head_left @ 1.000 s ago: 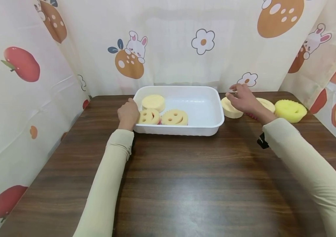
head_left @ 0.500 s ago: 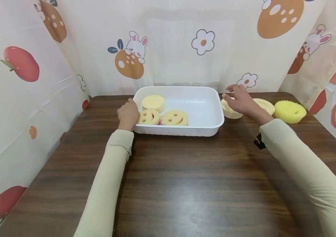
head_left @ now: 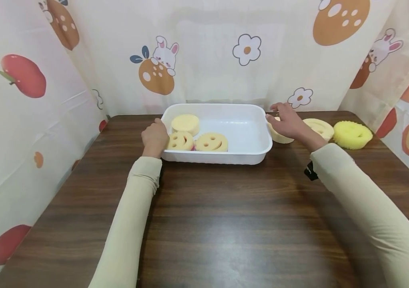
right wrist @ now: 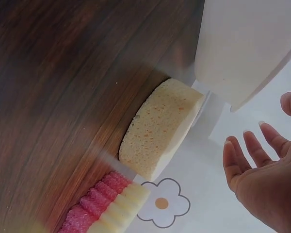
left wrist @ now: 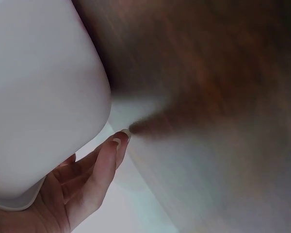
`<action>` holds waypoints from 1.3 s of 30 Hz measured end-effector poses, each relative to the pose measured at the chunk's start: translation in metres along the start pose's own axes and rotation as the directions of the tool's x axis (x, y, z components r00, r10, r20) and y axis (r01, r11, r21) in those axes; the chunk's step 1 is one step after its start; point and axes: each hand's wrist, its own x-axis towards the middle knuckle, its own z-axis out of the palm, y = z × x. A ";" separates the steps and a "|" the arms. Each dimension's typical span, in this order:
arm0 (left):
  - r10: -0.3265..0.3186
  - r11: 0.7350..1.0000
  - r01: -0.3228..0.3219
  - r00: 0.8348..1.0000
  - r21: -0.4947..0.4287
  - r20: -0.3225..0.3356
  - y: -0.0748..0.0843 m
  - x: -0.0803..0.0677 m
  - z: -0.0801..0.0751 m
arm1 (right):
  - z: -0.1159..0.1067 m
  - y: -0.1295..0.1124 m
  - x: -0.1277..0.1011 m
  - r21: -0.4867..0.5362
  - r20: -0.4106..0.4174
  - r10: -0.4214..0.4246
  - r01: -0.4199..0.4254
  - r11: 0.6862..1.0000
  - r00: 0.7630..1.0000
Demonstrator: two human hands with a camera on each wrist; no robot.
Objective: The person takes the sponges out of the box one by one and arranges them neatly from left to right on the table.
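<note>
A white rectangular tray [head_left: 215, 159] stands near the back of the table. At its left end my left hand [head_left: 155, 138] holds the rim; in the left wrist view its fingers [left wrist: 104, 167] lie along the outside wall. Inside the tray are a plain round sponge [head_left: 185, 124] and two cream smiley-face sponges, one [head_left: 181, 141] near the left hand and one [head_left: 211, 142] to its right. My right hand [head_left: 290, 123] hovers beside the tray's right rim with fingers spread and nothing held. Below it sits a round cream sponge [right wrist: 157, 126], partly hidden in the head view.
Right of that sponge lie a pink-and-cream scalloped sponge [right wrist: 111, 201] and a bright yellow smiley sponge [head_left: 353, 136]. Printed cloth [head_left: 208, 80] walls off the back and both sides. Dark wooden tabletop [head_left: 233, 220] stretches in front of the tray.
My right hand has moved left, from over the sponges to the tray's right rim. The left hand keeps its place on the tray, and the sponges lie as before.
</note>
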 end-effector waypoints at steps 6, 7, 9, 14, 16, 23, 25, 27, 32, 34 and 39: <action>-0.008 1.000 0.008 1.000 -0.009 -0.006 -0.001 -0.001 0.000 | 0.002 -0.002 0.003 -0.009 0.002 -0.018 0.018 1.000 1.000; -0.010 1.000 0.010 1.000 -0.011 -0.004 -0.002 -0.001 0.000 | 0.003 -0.003 0.004 -0.011 0.003 -0.020 0.020 1.000 1.000; -0.011 1.000 0.011 1.000 -0.017 -0.004 -0.002 -0.001 0.000 | 0.004 -0.004 0.004 -0.016 0.004 -0.020 0.020 1.000 1.000; -0.011 1.000 0.011 1.000 -0.024 -0.010 -0.002 -0.002 0.000 | 0.004 -0.007 0.005 -0.017 0.011 -0.034 0.034 0.999 0.999; -0.010 1.000 0.009 1.000 -0.023 -0.008 -0.002 -0.002 0.000 | 0.004 -0.008 0.006 -0.012 0.016 -0.039 0.039 0.999 0.999; -0.010 1.000 0.010 1.000 -0.024 -0.003 0.000 -0.001 0.001 | 0.005 -0.013 0.008 -0.013 0.045 -0.022 0.022 1.000 0.999; -0.008 1.000 0.008 1.000 -0.023 -0.004 0.000 0.000 0.002 | 0.006 -0.014 0.008 -0.015 0.054 -0.017 0.018 1.000 0.998; -0.004 1.000 0.004 1.000 -0.020 -0.004 0.000 0.000 0.002 | 0.007 -0.015 0.008 -0.015 0.060 -0.015 0.016 1.000 0.998; 0.002 1.000 -0.002 1.000 -0.013 0.001 0.000 0.001 0.002 | 0.009 -0.021 0.010 0.005 0.061 -0.014 0.013 1.000 0.998; 0.000 1.000 0.000 1.000 -0.012 0.001 0.000 0.002 0.003 | 0.010 -0.023 0.011 0.007 0.060 -0.017 0.016 1.000 0.998; -0.001 1.000 0.001 1.000 -0.010 0.000 0.001 0.003 0.003 | 0.013 -0.025 0.014 0.001 0.055 -0.029 0.029 1.000 0.998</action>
